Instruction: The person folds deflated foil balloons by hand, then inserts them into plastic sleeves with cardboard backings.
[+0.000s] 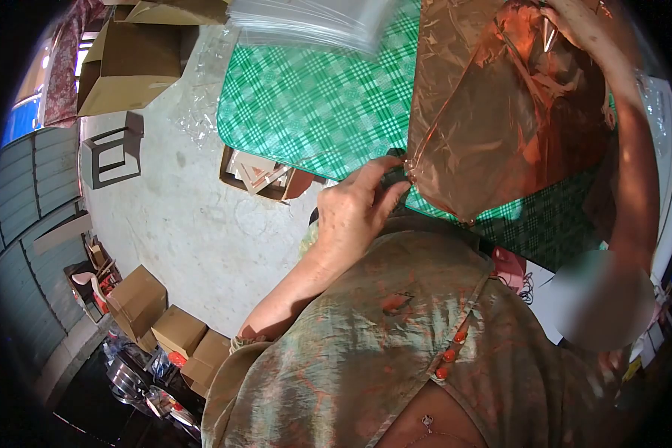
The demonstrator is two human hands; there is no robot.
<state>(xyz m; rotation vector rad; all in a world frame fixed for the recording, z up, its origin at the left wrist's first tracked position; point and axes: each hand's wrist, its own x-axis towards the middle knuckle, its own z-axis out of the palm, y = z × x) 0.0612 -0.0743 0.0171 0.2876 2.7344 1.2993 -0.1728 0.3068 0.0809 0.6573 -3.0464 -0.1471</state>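
Observation:
My left hand (355, 209) pinches the lower left corner of a shiny copper-coloured foil bag (493, 112), right at the near edge of the table. My right hand (582, 26) is raised at the top right and grips the bag's upper edge. The bag hangs stretched and tilted between both hands, above a table covered in green checked cloth (313, 97). A stack of clear plastic bags (313, 22) lies at the far end of the cloth.
Cardboard boxes stand on the concrete floor: an open one (131, 63) at the far left, several closed ones (164, 321) near my left side. A box of paper pieces (257, 175) sits under the table edge. A small dark stool (112, 153) stands left.

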